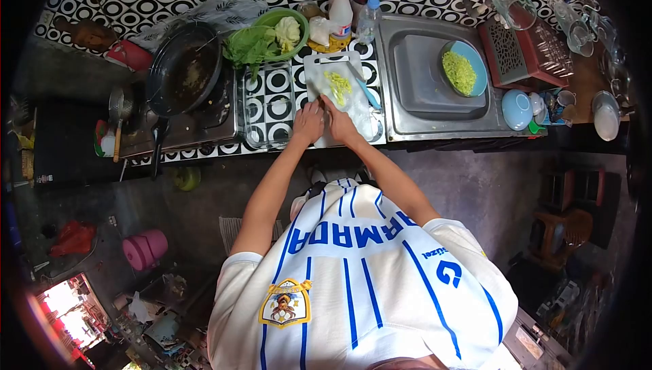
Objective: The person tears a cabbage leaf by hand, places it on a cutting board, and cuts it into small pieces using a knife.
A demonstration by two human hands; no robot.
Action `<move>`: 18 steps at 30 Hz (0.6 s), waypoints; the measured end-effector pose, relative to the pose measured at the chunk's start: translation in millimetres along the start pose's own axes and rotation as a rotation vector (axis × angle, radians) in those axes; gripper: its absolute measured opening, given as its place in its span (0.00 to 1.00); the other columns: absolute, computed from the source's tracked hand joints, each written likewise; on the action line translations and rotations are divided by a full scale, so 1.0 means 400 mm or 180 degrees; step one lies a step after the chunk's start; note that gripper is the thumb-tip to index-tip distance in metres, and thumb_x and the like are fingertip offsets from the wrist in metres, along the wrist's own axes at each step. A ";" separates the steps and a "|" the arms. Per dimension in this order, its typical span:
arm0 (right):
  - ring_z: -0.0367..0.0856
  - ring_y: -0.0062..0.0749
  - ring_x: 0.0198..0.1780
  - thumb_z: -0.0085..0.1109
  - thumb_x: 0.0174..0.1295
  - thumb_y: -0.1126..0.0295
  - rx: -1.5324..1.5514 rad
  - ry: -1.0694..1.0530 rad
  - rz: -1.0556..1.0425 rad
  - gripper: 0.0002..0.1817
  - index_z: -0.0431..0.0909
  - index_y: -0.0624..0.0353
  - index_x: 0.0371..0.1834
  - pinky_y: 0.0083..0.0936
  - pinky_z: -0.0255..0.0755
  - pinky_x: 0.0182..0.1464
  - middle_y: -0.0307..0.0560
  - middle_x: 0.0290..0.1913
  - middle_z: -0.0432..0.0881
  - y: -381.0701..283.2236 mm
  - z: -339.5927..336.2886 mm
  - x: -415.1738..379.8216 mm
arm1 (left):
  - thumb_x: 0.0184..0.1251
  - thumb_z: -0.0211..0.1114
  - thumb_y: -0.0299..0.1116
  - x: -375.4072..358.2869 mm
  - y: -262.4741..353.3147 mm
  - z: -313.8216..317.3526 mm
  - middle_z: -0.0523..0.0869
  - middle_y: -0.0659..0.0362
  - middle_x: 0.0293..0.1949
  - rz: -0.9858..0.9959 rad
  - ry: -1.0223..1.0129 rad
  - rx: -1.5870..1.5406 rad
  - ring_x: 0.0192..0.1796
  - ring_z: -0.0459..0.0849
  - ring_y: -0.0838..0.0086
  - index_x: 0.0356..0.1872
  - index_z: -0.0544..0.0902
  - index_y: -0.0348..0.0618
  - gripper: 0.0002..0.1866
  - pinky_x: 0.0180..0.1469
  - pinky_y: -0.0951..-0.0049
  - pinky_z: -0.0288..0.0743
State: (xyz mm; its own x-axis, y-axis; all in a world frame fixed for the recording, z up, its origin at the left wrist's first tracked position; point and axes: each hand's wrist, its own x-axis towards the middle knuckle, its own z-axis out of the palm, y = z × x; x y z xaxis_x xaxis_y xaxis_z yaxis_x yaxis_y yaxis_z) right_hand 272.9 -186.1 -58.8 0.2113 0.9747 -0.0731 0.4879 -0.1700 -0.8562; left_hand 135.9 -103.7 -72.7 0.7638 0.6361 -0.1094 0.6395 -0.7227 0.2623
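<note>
My left hand [309, 123] is over the near left part of a white cutting board [367, 122], its fingers curled together. Close beside it, my right hand [339, 124] has its fingers drawn in toward the left one. What the fingers hold, if anything, is too small to make out. Just beyond my fingertips lies a small heap of chopped pale green vegetable [337, 86] on the board. A knife with a light blue handle [371, 96] rests on the board's right side, its blade pointing away from me, apart from both hands.
Left of the board sit a glass tray [268, 142], a green basin [299, 23] of leafy vegetables and a large dark wok [185, 71]. Bottles [340, 10] stand behind. On the right, a sink [394, 125] has a blue bowl [480, 71] of shredded green vegetable on an upturned grey tub.
</note>
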 end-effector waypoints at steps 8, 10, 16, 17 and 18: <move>0.80 0.79 0.37 0.45 0.74 0.73 -0.0431 -0.0084 0.0034 0.34 0.53 0.39 0.83 0.64 0.71 0.43 0.79 0.32 0.81 0.021 -0.063 -0.117 | 0.65 0.65 0.38 -0.001 0.006 -0.029 0.64 0.48 0.77 0.0024 -0.0132 -0.0092 0.74 0.66 0.55 0.72 0.69 0.37 0.35 0.71 0.55 0.67; 0.80 0.79 0.37 0.45 0.74 0.72 -0.0519 -0.0104 0.0125 0.34 0.53 0.40 0.83 0.64 0.71 0.43 0.79 0.32 0.81 0.008 -0.072 -0.125 | 0.64 0.66 0.38 -0.006 0.005 -0.015 0.65 0.48 0.77 0.0047 -0.0035 -0.0098 0.73 0.67 0.55 0.72 0.69 0.36 0.36 0.70 0.55 0.68; 0.80 0.78 0.38 0.43 0.76 0.71 -0.0247 -0.0010 0.0101 0.31 0.56 0.41 0.82 0.62 0.70 0.43 0.79 0.31 0.80 -0.018 -0.074 -0.089 | 0.61 0.69 0.38 -0.014 -0.009 0.005 0.66 0.47 0.77 0.0156 0.0202 -0.0111 0.74 0.67 0.56 0.71 0.69 0.34 0.37 0.70 0.55 0.69; 0.80 0.79 0.39 0.43 0.76 0.71 -0.0162 0.0009 0.0053 0.31 0.56 0.41 0.82 0.62 0.71 0.43 0.80 0.32 0.80 -0.025 -0.067 -0.094 | 0.60 0.69 0.38 -0.011 -0.008 0.003 0.66 0.47 0.76 0.0157 0.0172 -0.0097 0.74 0.67 0.56 0.71 0.69 0.34 0.37 0.70 0.55 0.69; 0.80 0.79 0.39 0.43 0.76 0.70 -0.0080 0.0023 0.0006 0.31 0.56 0.40 0.82 0.61 0.71 0.44 0.80 0.33 0.80 -0.028 -0.060 -0.098 | 0.60 0.69 0.38 -0.010 -0.006 0.005 0.66 0.46 0.76 0.0154 0.0140 -0.0087 0.74 0.67 0.55 0.71 0.70 0.34 0.37 0.70 0.55 0.69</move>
State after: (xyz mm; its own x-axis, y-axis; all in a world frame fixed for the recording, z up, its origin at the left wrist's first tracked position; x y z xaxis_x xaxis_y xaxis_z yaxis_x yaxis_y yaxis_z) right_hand 279.6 -225.9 -34.0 0.2185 0.9732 -0.0710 0.5086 -0.1757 -0.8429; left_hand 131.3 -105.0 -74.7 0.7887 0.6124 -0.0539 0.5989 -0.7455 0.2925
